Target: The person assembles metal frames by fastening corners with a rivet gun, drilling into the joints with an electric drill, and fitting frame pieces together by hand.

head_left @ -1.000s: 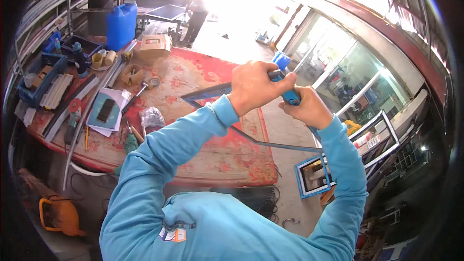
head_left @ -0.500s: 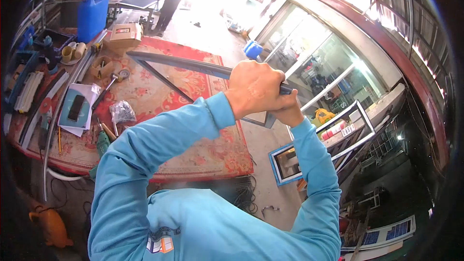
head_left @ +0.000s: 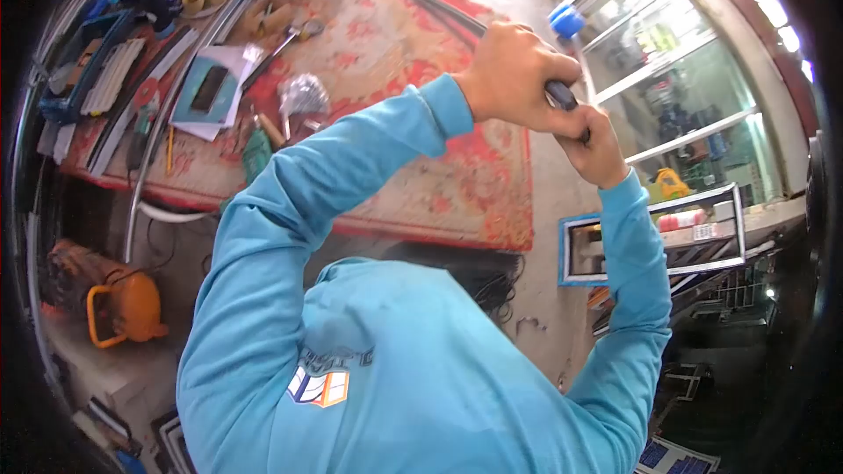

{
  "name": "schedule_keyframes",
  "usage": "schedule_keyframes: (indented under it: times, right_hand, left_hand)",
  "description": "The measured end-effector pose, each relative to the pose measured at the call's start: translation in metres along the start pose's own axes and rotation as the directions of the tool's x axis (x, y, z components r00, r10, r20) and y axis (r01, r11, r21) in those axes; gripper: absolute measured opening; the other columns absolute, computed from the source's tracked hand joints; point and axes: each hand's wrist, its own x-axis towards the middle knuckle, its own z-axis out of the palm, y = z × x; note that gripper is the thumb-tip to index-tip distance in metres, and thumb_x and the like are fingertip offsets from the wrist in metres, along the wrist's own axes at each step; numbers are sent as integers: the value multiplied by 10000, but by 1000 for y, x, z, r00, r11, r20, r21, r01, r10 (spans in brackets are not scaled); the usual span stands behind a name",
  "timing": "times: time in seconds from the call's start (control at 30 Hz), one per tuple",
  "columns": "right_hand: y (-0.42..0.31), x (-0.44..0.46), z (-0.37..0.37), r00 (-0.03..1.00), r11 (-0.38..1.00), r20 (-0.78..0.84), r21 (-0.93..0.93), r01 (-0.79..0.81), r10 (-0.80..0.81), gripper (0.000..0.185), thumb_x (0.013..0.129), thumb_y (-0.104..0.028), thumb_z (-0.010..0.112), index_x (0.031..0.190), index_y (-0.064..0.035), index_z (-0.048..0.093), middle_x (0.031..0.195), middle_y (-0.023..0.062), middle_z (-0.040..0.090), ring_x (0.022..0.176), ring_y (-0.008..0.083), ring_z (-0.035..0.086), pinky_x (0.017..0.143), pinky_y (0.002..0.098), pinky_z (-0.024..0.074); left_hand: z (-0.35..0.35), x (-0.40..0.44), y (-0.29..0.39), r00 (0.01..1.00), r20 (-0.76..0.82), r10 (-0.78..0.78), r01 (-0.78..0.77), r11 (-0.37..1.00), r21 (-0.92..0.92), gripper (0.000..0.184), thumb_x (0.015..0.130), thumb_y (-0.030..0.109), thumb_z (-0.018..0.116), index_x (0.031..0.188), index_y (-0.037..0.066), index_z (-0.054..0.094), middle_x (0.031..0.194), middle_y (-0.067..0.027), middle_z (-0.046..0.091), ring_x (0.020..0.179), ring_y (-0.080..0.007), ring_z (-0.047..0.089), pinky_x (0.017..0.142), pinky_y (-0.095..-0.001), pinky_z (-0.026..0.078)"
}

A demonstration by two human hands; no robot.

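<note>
My left hand [head_left: 520,77] is closed around a dark, narrow metal frame [head_left: 443,10] held above the table. One bar of it runs from my fist toward the far side, and the rest is blurred or hidden behind my hands and sleeve. Just below and to the right, my right hand [head_left: 590,147] is closed close against the left one. A dark rounded end [head_left: 560,95] shows between the two hands. Whether it belongs to the frame or is a separate piece, I cannot tell. Beneath lies the table's red patterned cover [head_left: 413,197].
On the table's left lie a phone [head_left: 209,89] on papers, a hammer [head_left: 279,53], a bag of small parts [head_left: 303,95] and a green power tool [head_left: 256,156]. A white-and-blue frame [head_left: 584,281] stands at right. An orange machine [head_left: 132,307] sits on the floor.
My view has tipped downward, and the person at the back has left the picture. Both hands sit higher and farther right in view, still gripping, and less of the dark frame shows.
</note>
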Motion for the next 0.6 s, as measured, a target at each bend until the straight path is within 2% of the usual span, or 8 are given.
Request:
schedule_keyframes:
  times: [0.03,0.1,0.2,0.27,0.3,0.37,0.4,0.6]
  right_hand:
    - [-5,5,13,1000,999,0,32,-20,20,148,820,-62,700,895,-40,575,827,143,672,778,300,671,659,387,510]
    - [-17,17,30,922,916,202,-306,-260,329,266,781,-145,720,971,-49,561,862,179,669,787,368,659,652,421,509]
    - [29,-1,82,913,910,309,-393,-132,266,281,752,-201,690,945,-63,539,852,170,658,774,387,647,639,453,505]
    - [51,-19,121,903,894,335,-435,-107,270,226,765,-186,664,909,-70,536,826,151,657,753,372,654,632,455,507]
    - [66,-34,144,920,880,313,-470,-64,234,177,778,-172,636,887,-81,531,792,129,644,731,346,657,629,445,512]
    - [84,-52,180,932,870,302,-492,-29,201,128,790,-158,608,864,-93,526,759,108,631,710,321,659,625,435,517]
    - [86,-60,196,939,863,289,-505,-14,185,96,798,-146,587,857,-102,526,740,90,618,691,295,657,621,422,520]
    - [90,-104,267,942,888,288,-459,-23,173,63,812,-141,563,860,-113,535,714,62,587,662,254,645,607,379,515]
  left_hand:
    - [-4,-11,-6,997,-24,68,-69,996,-59,418,698,502,724,560,149,546,476,-31,494,453,-255,542,483,-337,426]
    - [-19,-45,-20,990,139,24,-18,999,-46,399,717,480,726,619,135,553,550,-26,541,526,-247,576,551,-348,445]
    - [-19,-111,-43,948,316,-41,59,997,-48,366,751,478,711,739,128,605,716,-46,613,750,-253,634,753,-391,456]
    - [-23,-158,-44,905,403,-138,142,990,18,413,783,486,693,988,130,651,1074,-105,618,1140,-301,545,1019,-504,332]
    - [-25,-179,-42,898,412,-153,159,987,21,413,783,486,693,988,130,651,1074,-105,618,1140,-301,545,1019,-504,332]
    - [-30,-218,-38,787,465,-405,359,914,189,555,790,515,686,1208,157,613,1363,-156,454,1348,-357,339,1134,-584,151]
    - [-33,-238,-37,702,508,-499,437,865,245,704,781,546,693,1364,195,514,1495,-181,303,1417,-391,226,1153,-613,73]
    - [-38,-326,-13,441,475,-761,661,634,401,911,761,587,713,1468,113,390,1572,-208,199,1461,-416,132,1150,-621,56]
